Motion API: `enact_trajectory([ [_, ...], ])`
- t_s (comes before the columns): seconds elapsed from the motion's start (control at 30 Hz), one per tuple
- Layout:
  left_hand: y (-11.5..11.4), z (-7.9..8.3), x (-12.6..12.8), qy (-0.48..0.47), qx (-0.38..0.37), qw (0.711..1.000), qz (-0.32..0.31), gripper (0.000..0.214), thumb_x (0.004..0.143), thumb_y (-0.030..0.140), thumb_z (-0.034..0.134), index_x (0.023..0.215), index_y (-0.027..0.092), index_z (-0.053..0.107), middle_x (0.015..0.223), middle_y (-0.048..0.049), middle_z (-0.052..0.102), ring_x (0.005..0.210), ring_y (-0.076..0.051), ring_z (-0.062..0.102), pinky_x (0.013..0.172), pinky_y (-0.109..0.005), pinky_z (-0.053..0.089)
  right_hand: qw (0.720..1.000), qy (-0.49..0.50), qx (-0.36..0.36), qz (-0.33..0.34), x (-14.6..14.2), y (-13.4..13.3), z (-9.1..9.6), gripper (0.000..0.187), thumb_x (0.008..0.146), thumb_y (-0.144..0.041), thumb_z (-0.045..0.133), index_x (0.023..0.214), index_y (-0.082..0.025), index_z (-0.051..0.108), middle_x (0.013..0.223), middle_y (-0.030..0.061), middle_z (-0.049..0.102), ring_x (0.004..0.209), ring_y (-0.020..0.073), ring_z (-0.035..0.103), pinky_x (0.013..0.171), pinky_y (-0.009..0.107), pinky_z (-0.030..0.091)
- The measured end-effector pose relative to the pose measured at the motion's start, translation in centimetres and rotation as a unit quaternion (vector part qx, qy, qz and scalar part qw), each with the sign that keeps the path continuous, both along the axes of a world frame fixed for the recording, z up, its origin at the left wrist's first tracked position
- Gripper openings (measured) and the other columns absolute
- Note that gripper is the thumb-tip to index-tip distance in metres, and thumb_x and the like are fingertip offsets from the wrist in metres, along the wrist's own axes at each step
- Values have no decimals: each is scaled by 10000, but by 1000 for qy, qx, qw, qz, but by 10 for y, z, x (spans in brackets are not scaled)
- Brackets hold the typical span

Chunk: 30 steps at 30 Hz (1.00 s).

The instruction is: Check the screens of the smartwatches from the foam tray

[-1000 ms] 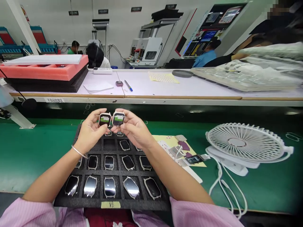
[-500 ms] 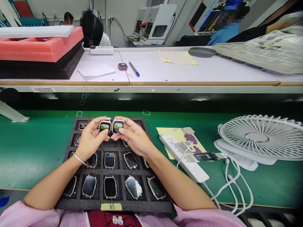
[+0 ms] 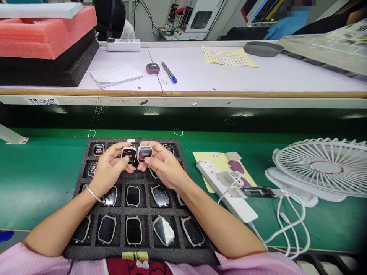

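Observation:
My left hand (image 3: pixel 112 165) grips a smartwatch case (image 3: pixel 129 153) without a strap, its thumb on the lit screen. A second smartwatch case (image 3: pixel 145 152) is in my right hand (image 3: pixel 163 165), thumb against the lower part of its screen. The two watches are held side by side, screens toward me, above the far part of a black foam tray (image 3: pixel 120 250). Several more watch cases lie in the tray's compartments, among them a dark-screened watch (image 3: pixel 133 230) in the nearest row. My hands and forearms cover some compartments.
Right of the tray lie a white power strip (image 3: pixel 226 191) with a plugged-in cable and a white fan (image 3: pixel 327 167). On the raised shelf (image 3: pixel 195 78) are a pen (image 3: pixel 169 72), a small purple box (image 3: pixel 153 68), papers (image 3: pixel 116 75) and stacked foam (image 3: pixel 48 36). People sit beyond.
Both watch screens have changed from white-and-green displays to mostly dark ones, the right with a red spot low down. The hands keep their hold; the camera view has tilted down slightly.

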<state>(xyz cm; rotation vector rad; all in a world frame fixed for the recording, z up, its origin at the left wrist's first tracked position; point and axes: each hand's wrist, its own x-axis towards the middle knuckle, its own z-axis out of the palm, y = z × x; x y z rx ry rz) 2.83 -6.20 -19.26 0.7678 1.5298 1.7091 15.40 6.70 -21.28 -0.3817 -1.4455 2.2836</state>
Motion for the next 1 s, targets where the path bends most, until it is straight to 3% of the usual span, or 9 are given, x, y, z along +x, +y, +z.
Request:
enact_trajectory([
  [0.23,2,-1,0,-78,-20,997,3,424,747,216,693,1158,177,595,974,-18,712,610,-125,722,626,-276,631,999,-16,-37,1,-1,2,-1,458,705,-77,652,1130,-238,591,847,-27,693,654,114,670,656,271,536],
  [0.4,3,-5,-1,-79,-28,996,9,419,751,247,719,1147,178,602,899,-3,702,593,-122,710,604,-269,620,996,-45,-71,3,-1,3,-1,430,705,-95,642,1112,-225,593,921,0,716,625,114,673,589,259,517],
  [0.63,2,-4,-2,-72,-33,997,14,398,754,269,724,1123,176,605,871,2,695,564,-120,699,572,-263,607,997,-59,-51,1,0,1,0,479,695,-123,649,1156,-224,566,936,4,704,523,90,625,437,210,409],
  [1.0,-1,-4,-2,-46,-9,999,3,437,745,192,679,1170,188,579,1002,-19,682,635,-127,719,638,-280,608,999,-23,3,-31,0,0,2,456,688,-121,641,1122,-240,566,957,7,690,577,96,597,528,254,430],
])
